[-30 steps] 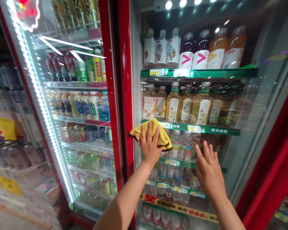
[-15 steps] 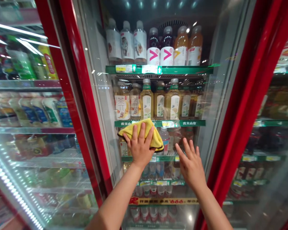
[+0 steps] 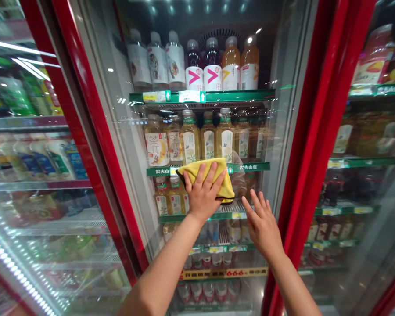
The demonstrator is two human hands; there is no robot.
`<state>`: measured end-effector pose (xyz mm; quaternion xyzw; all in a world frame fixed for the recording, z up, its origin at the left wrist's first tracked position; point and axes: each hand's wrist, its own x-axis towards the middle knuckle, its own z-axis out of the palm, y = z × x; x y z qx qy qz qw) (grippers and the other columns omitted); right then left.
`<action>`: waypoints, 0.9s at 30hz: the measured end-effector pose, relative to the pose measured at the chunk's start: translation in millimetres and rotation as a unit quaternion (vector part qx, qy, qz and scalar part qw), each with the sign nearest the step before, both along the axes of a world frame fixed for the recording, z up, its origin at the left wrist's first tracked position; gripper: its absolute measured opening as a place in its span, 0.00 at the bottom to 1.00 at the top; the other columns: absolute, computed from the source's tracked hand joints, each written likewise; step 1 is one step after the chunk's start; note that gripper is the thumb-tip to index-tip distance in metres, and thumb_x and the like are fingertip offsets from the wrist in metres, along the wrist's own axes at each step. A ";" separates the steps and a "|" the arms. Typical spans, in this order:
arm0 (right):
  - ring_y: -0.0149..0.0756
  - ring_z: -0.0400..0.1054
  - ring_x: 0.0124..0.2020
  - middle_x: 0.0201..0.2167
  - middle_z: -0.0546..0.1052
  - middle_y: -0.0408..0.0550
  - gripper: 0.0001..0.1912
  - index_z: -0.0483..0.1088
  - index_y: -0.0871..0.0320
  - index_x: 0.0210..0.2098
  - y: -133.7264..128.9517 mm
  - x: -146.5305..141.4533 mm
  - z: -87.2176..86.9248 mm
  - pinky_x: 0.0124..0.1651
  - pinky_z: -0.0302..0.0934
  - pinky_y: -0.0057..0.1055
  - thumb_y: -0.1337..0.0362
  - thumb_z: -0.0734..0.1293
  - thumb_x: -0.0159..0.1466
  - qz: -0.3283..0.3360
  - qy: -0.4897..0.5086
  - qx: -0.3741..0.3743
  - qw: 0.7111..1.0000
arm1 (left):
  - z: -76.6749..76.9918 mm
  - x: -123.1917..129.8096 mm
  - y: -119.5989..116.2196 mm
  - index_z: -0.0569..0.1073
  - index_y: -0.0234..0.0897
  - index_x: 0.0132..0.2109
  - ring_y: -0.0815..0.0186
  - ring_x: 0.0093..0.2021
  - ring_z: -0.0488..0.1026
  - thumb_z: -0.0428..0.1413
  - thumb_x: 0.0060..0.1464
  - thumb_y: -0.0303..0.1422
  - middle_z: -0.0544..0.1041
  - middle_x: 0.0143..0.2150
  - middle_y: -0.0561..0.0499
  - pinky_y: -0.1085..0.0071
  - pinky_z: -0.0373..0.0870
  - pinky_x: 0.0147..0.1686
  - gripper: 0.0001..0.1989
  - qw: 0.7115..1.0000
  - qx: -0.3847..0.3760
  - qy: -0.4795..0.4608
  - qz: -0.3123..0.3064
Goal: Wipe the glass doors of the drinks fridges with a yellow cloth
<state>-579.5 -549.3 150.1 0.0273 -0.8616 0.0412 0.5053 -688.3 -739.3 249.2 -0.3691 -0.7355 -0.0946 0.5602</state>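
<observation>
My left hand [image 3: 204, 191] lies flat with fingers spread on a yellow cloth [image 3: 213, 173] with a dark edge, holding it against the glass door [image 3: 276, 131] of a drinks fridge. The cloth covers part of a green shelf strip [image 3: 161, 171]. To its right, my right hand [image 3: 261, 219] is raised, open, fingers apart and nothing in it. Whether its fingers touch the glass I cannot tell. Behind the glass stand tea bottles [image 3: 189, 138] and, on the shelf above, purple drink bottles [image 3: 194, 66].
Red door frames [image 3: 311, 131] border the glass on both sides. A fridge on the left holds cartons and bottles [image 3: 42, 153], with a bright light strip [image 3: 13, 263] low down. On the right, more bottles [image 3: 373, 57] stand behind glass.
My left hand has slid the cloth to the right across the glass, uncovering bottles on the left. The view has shifted right. My right hand stays raised and open.
</observation>
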 end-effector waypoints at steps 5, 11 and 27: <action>0.53 0.41 0.76 0.77 0.48 0.51 0.47 0.34 0.41 0.76 22.4 10.9 -12.2 0.69 0.57 0.62 0.79 0.57 0.67 0.007 -0.018 0.010 1.000 | -74.2 -0.7 -26.9 0.68 0.57 0.67 0.55 0.76 0.51 0.62 0.56 0.39 0.72 0.67 0.53 0.43 0.17 0.72 0.31 0.986 -0.158 0.018 -0.040; 0.51 0.40 0.76 0.76 0.50 0.51 0.47 0.33 0.42 0.76 40.0 20.6 -20.0 0.70 0.55 0.62 0.80 0.56 0.67 0.011 -0.037 0.015 0.999 | -52.8 -0.4 -33.7 0.67 0.54 0.68 0.55 0.76 0.51 0.60 0.54 0.28 0.69 0.70 0.53 0.45 0.22 0.74 0.35 0.998 -0.059 0.010 0.011; 0.45 0.38 0.77 0.74 0.55 0.55 0.43 0.46 0.54 0.76 78.5 40.6 -19.9 0.72 0.55 0.57 0.83 0.55 0.65 0.083 -0.058 0.016 0.995 | -40.7 10.2 35.0 0.60 0.55 0.72 0.57 0.78 0.37 0.66 0.52 0.30 0.59 0.75 0.53 0.39 0.20 0.72 0.43 0.970 -0.239 0.035 0.007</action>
